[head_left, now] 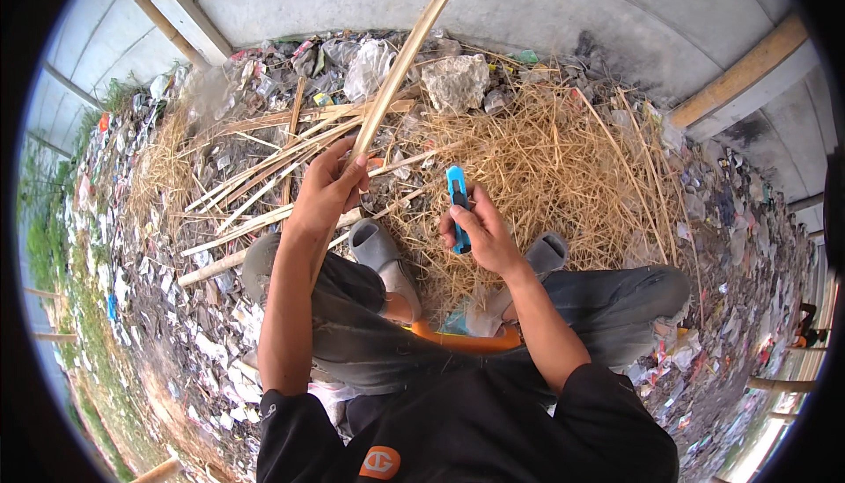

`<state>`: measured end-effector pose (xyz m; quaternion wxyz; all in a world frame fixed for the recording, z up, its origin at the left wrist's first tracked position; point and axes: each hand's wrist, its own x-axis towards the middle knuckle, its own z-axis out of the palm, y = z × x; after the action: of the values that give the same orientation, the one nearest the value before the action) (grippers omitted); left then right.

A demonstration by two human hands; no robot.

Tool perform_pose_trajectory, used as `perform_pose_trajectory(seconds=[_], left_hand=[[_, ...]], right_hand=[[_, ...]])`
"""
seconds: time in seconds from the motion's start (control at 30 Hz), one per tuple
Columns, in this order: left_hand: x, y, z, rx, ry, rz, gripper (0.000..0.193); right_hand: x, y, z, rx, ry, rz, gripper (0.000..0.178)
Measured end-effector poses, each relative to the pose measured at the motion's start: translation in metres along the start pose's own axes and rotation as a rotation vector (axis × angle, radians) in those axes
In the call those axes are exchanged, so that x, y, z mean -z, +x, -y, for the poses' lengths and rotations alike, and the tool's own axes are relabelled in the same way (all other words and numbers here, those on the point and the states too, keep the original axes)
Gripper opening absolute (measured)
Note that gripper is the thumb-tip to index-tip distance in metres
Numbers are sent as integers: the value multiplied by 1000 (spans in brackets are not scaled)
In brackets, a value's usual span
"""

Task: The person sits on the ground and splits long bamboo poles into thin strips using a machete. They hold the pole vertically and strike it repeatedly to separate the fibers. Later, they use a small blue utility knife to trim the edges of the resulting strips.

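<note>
My left hand (pixel 327 188) is closed round a long, pale bamboo strip (pixel 407 54). The strip slants up and away to the right, its far end high near the wall, and its lower part runs down along my forearm. In my right hand (pixel 484 232) is a blue utility knife (pixel 457 191), gripped with its front end pointing away from me. Whether its blade is out is too small to tell. Knife and strip are apart. Beneath my left hand, several split bamboo strips (pixel 257 173) lie loosely crossed on the ground.
Straw-like shavings (pixel 550 166) cover the ground ahead and right. A pale stone block (pixel 455 83) and a clear plastic bag (pixel 370 69) lie near the grey wall (pixel 563 8). Scattered litter surrounds me. My feet wear grey slippers (pixel 374 244); an orange plastic edge (pixel 466 340) shows between my legs.
</note>
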<state>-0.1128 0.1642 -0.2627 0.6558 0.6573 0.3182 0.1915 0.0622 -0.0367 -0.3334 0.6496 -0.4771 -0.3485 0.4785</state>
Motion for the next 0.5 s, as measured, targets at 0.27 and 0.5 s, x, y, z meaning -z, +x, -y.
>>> perform_pose_trajectory(seconds=[0.27, 0.5], left_hand=[[-34, -12, -8, -44, 145, 63, 42], [-72, -52, -21, -91, 120, 170, 42]], right_hand=[[1, -24, 47, -82, 94, 107, 33], [24, -79, 64, 11, 121, 18, 36]])
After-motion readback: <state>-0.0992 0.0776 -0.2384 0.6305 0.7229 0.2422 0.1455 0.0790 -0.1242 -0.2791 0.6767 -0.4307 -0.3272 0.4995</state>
